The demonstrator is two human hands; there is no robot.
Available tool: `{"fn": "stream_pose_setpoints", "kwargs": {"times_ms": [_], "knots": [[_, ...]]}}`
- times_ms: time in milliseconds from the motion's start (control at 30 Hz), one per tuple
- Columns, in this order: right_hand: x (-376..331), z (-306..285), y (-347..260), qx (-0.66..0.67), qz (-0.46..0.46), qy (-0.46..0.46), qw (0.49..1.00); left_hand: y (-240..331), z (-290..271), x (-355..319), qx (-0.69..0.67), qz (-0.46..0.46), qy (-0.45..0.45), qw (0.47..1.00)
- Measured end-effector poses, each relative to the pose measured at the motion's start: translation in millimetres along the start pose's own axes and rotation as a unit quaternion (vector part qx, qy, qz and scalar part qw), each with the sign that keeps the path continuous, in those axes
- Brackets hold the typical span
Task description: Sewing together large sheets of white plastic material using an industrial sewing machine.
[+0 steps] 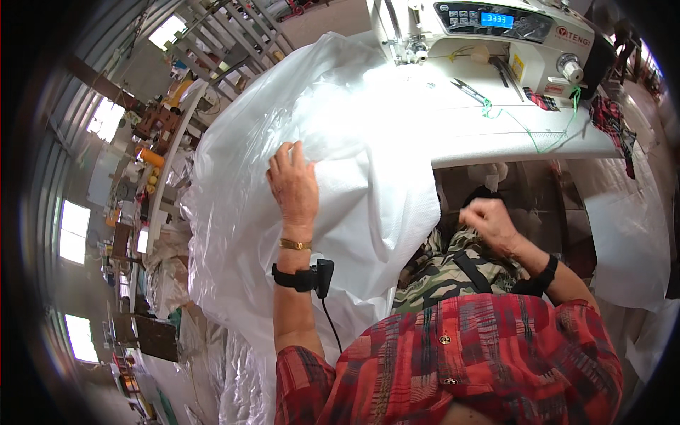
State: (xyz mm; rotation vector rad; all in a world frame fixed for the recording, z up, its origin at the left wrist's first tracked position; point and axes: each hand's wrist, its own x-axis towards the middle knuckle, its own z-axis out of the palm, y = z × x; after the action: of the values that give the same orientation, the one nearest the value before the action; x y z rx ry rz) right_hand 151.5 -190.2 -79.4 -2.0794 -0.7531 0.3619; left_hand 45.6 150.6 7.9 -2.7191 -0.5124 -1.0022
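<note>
Left hand (292,185) flat on white woven sack fabric (340,142); right hand (489,219) off it, over lap.
Fabric drapes from the sewing machine (482,28) tabletop (510,138) down-left; left hand open, pressing, nearer. Right hand loosely clenched, contents indiscernible.

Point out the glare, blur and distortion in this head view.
Head view: glare washes out the white fabric near the sewing machine; the right hand is slightly motion-blurred while the left hand is sharp; fisheye bends the table edge; the rim is dark.
</note>
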Motion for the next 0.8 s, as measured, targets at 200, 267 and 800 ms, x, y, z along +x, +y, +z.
{"fn": "stream_pose_setpoints", "kwargs": {"times_ms": [200,267,800], "knots": [[16.3,-27.6,-102.2,0.312,-0.189,-0.160,0.917,-43.2,1.6,15.3,-0.187,-0.034,0.005,0.982],[37.2,-12.9,-125.5,0.449,-0.106,-0.244,0.853,-43.8,-15.8,26.6,-0.251,-0.056,0.006,0.966],[83.7,54.6,-138.0,0.679,0.014,-0.273,0.681,-21.3,-79.5,61.9,-0.295,-0.068,-0.189,0.934]]}}
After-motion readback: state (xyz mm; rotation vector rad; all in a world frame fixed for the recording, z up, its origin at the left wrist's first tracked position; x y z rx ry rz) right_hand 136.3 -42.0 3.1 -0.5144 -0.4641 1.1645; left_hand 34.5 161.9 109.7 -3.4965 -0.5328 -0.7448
